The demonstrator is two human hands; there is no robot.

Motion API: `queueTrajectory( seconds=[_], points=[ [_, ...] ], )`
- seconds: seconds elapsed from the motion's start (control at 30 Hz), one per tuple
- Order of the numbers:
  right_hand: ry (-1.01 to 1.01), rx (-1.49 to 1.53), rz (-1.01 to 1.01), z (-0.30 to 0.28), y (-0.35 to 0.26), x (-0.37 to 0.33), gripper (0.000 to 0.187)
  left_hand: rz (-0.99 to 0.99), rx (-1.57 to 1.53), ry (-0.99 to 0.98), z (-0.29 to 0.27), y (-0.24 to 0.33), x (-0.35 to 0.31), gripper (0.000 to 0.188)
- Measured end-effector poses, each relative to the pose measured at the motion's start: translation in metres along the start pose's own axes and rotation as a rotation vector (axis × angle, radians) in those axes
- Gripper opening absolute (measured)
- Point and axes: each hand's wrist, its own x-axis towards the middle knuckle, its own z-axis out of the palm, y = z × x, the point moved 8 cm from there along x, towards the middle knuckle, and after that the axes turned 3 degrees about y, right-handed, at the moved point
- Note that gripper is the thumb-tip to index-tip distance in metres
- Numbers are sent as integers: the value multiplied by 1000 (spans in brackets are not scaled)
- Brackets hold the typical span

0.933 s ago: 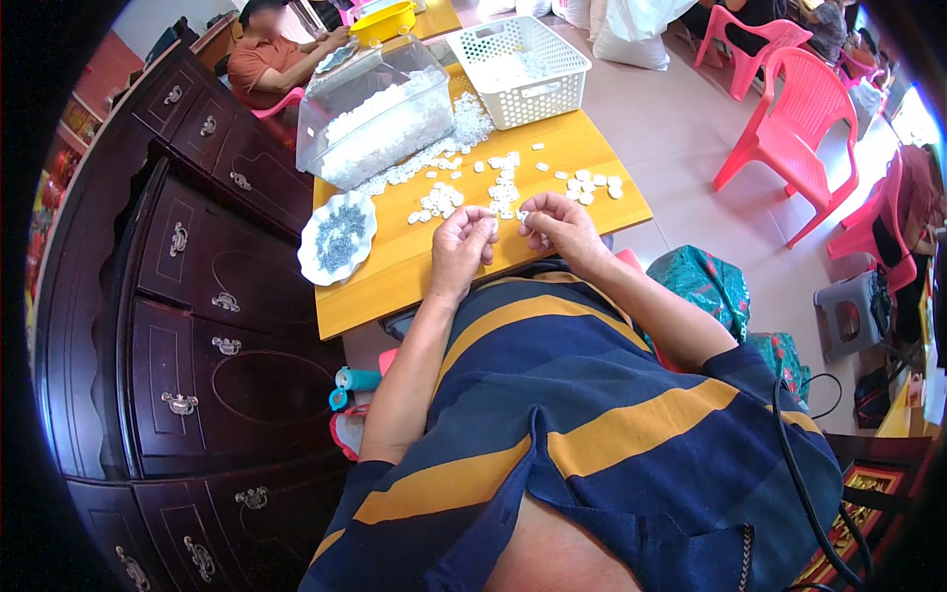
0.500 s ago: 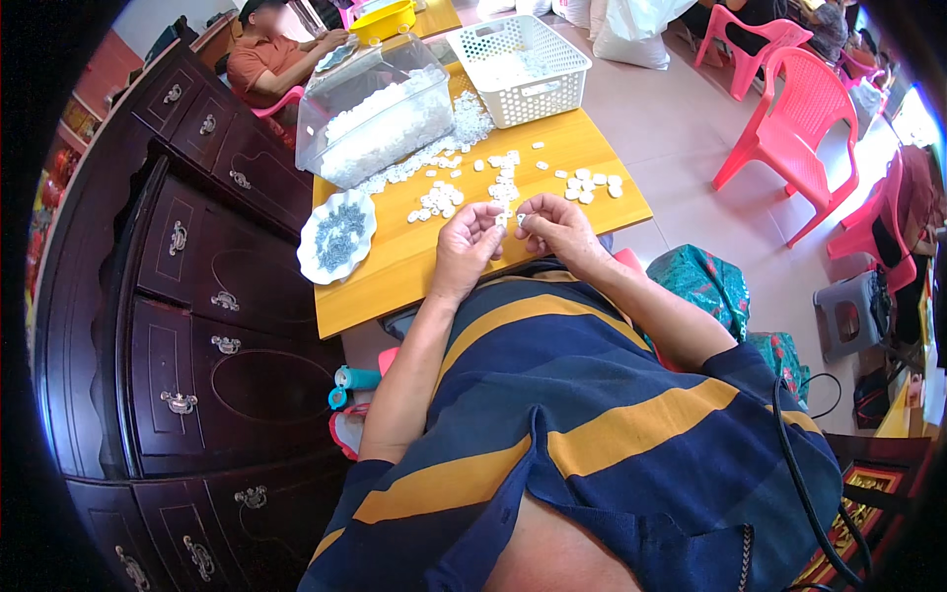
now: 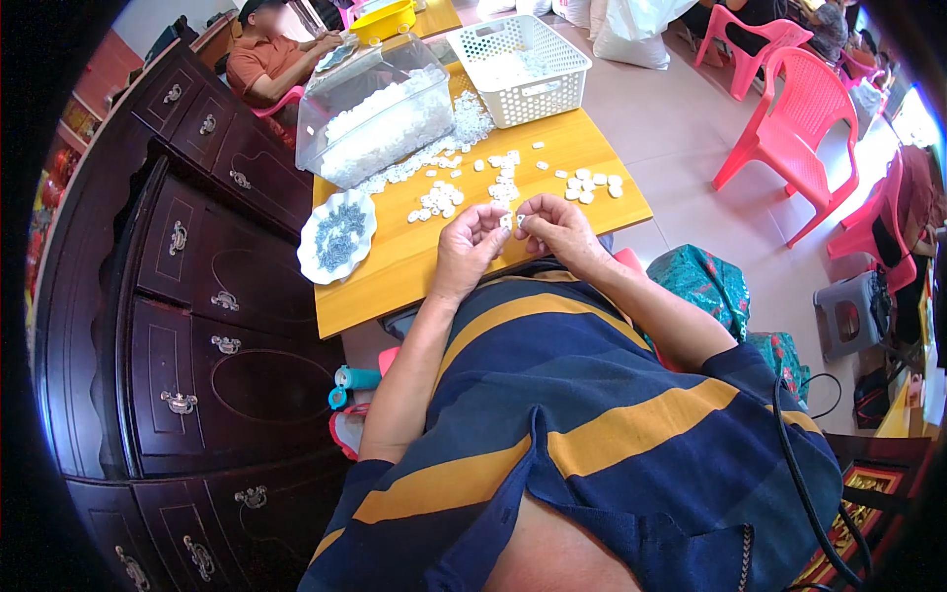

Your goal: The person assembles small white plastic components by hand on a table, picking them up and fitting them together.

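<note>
Over the near edge of the yellow wooden table (image 3: pixel 395 286), both hands meet at the fingertips. My left hand (image 3: pixel 471 247) pinches a small white plastic piece (image 3: pixel 507 222). Close beside it, my right hand (image 3: pixel 559 229) pinches another small white piece (image 3: pixel 521 219), its detail too small to make out. Just beyond the hands lie a loose row of white pieces (image 3: pixel 505 178), a heap of them (image 3: pixel 436 200) to the left, and rounded white pieces (image 3: pixel 587 185) to the right. A scalloped white dish (image 3: pixel 308 259) at left holds many small grey-blue metallic-looking parts (image 3: pixel 340 232).
A clear bin (image 3: pixel 380 148) full of white pieces and a white perforated basket (image 3: pixel 538 104) stand at the table's far side. Dark drawers (image 3: pixel 237 266) line the left. Pink chairs (image 3: pixel 804 128) are on the right. Another person (image 3: pixel 271 59) works at the far left.
My left fingertips have shifted slightly, and the white piece in them shows more clearly. The right hand has barely moved.
</note>
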Motion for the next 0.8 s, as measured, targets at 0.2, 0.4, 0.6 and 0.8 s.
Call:
queueTrajectory(
  seconds=[0.2, 0.4, 0.6, 0.8],
  points=[
    [-14, -32, -17, 0, -2, 0, 16, -26, 3, -8, 0, 0, 0, 19],
    [-32, -44, 12, 2, -4, -2, 15, 5, 36, -20, 1, 11, 0, 20],
    [-64, -78, 19, 3, -3, -1, 15, 38, 93, -27, 2, 15, 0, 20],
    [-67, -73, 34, 6, -2, -3, 15, 64, 217, -46, 1, 11, 1, 21]
  ],
)
